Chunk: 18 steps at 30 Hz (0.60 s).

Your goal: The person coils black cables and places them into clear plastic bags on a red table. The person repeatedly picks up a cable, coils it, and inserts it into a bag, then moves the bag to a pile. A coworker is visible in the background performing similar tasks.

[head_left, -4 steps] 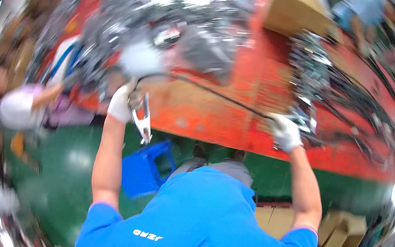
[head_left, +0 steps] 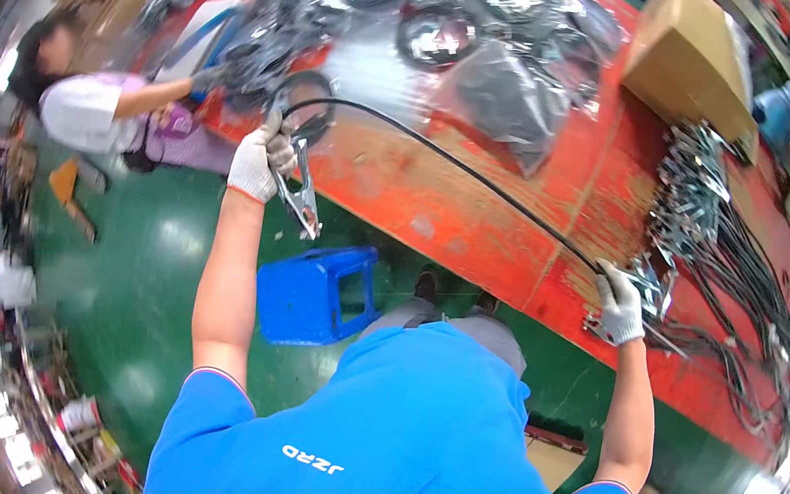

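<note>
White-gloved fingers of the left hand [head_left: 260, 159] are clenched around a metal clamp [head_left: 303, 192] at one end of the black cable [head_left: 448, 158], which stretches across the red counter [head_left: 478, 228] to the right hand [head_left: 621, 304], closed on the clamp there.

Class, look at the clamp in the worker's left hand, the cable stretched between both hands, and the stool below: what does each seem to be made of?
Clamp: likely bare metal, going by its grey, glinting jaws. Cable: apparently rubber or plastic sheathing, matt black and flexing in a curve. Stool: probably moulded plastic, uniformly bright blue with a slight sheen.
</note>
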{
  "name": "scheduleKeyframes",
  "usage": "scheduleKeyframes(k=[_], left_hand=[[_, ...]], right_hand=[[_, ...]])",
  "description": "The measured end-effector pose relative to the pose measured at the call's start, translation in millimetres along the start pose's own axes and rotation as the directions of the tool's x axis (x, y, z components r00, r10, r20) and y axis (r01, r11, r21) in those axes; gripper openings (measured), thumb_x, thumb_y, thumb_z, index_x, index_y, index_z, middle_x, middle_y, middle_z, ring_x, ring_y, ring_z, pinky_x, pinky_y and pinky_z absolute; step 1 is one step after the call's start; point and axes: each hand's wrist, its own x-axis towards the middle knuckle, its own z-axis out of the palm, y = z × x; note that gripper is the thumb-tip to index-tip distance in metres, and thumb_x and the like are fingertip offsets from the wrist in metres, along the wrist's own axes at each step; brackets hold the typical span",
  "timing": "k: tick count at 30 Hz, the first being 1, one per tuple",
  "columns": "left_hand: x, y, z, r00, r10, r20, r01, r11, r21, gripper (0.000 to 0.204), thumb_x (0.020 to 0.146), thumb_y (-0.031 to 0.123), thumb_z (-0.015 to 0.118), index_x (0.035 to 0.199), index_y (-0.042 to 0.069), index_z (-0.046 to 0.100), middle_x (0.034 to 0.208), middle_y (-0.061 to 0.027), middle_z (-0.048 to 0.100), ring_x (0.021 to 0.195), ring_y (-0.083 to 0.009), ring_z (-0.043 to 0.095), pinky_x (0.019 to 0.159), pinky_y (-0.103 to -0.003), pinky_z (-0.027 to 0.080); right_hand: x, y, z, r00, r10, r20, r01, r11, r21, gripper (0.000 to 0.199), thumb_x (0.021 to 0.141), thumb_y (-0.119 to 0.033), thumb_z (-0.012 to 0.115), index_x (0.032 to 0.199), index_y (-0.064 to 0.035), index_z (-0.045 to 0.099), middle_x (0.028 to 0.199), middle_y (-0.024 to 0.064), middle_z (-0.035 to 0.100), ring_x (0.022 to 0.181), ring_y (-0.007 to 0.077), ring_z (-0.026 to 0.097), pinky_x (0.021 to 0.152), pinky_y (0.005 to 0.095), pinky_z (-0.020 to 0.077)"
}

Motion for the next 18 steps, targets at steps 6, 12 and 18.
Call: scheduleKeyframes(k=[6,12,18], left_hand=[[-52.4,-41.4,-47.6,0.925,0.138,-0.353,-0.190,0.975,-0.117,0.039,0.105,0.048,0.059,0.101,0.010,0.064,0.057,0.0096,0.027,0.050,-0.0081,0.027,0.051,-0.028,0.025],[-47.4,-87.7,17.3,0.917,0.217,-0.334,-0.180,0.974,0.136,0.029,0.107,0.036,0.059,0.101,0.008,0.059,0.067,0.0015,0.045,0.062,-0.0144,0.049,0.060,-0.033,0.048],[-75.1,-127.6,90.0,0.960,0.169,-0.222,-0.094,0.944,0.315,0.035,0.105,0.042,0.062,0.094,0.009,0.060,0.062,0.0067,0.029,0.056,-0.0088,0.030,0.053,-0.029,0.029]], right_hand=[[39.7,-108.2,58.8,0.941,-0.024,0.337,0.165,0.904,-0.395,0.029,0.095,-0.015,0.057,0.118,-0.0182,0.074,0.104,0.0171,0.074,0.096,0.0363,0.073,0.078,0.0488,0.0579],[66.4,-230.4,114.0,0.482,-0.397,0.781,0.639,0.769,-0.003,0.020,0.088,-0.027,0.062,0.099,-0.0155,0.075,0.083,0.0167,0.073,0.081,0.0388,0.072,0.072,0.0515,0.0573],[94.5,-240.3,107.2,0.479,-0.499,0.722,0.631,0.768,0.112,0.018,0.087,-0.026,0.065,0.095,-0.0170,0.078,0.084,0.0141,0.074,0.082,0.0382,0.072,0.074,0.0506,0.0564]])
